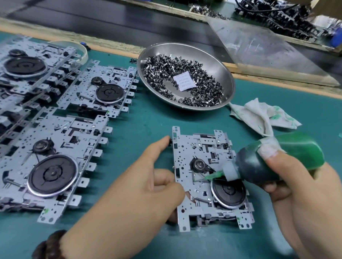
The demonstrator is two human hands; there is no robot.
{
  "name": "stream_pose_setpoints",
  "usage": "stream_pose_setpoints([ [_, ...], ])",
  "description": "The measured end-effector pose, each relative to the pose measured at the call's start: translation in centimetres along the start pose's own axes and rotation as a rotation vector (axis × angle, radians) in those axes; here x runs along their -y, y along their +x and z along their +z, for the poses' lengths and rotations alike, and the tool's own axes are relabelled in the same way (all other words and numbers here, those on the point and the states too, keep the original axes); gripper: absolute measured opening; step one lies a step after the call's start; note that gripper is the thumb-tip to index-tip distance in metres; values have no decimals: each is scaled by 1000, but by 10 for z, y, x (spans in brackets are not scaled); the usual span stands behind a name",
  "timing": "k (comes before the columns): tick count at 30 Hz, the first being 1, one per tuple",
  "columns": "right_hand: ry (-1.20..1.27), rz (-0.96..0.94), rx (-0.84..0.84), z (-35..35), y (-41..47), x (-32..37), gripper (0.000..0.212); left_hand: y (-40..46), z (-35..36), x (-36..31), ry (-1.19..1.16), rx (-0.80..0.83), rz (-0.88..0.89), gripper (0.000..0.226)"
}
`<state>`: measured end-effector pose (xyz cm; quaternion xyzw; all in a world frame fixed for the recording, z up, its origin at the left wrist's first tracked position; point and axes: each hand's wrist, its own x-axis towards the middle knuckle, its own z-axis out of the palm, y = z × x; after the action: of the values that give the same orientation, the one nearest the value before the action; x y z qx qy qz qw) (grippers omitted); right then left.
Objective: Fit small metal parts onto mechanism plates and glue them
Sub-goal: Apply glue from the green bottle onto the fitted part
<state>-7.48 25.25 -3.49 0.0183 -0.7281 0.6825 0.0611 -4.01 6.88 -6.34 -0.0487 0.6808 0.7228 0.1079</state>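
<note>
We count one mechanism plate (206, 179) on the worktop (146, 122) between our hands | left hand (133, 182) pinches its edge | right hand (308, 197) grips one green glue bottle (276, 157), nozzle over plate | one steel bowl (225, 71) of small metal parts (163, 68), uncountable | stacked plates (48, 155) cut off left

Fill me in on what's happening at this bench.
A person is gluing a grey metal mechanism plate lying on the teal bench mat. The left hand steadies the plate's left edge, while the right hand grips a green squeeze bottle of glue, its nozzle tip on the plate's middle. A round steel dish of small dark metal parts sits behind, more plates lie to the left, and a stained white rag lies nearby.
</note>
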Motion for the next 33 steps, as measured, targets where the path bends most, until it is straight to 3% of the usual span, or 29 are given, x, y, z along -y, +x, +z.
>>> stream_pose_setpoints([
  [21, -24, -23, -41, 3, -2, 1, 61, 0, 1, -1, -18, -13, 2, 79],
  [28, -5, 7, -8, -2, -2, -1, 63, 0, 2, -3, -83, -26, -24, 66],
  [30, 38, 26, -19, -5, -2, -3, 55, 0, 2, -3, -79, -28, -25, 69],
  [33, 174, 58, -22, -12, -3, -3, 13, 0, 1, -2, -57, -32, -21, 76],
])
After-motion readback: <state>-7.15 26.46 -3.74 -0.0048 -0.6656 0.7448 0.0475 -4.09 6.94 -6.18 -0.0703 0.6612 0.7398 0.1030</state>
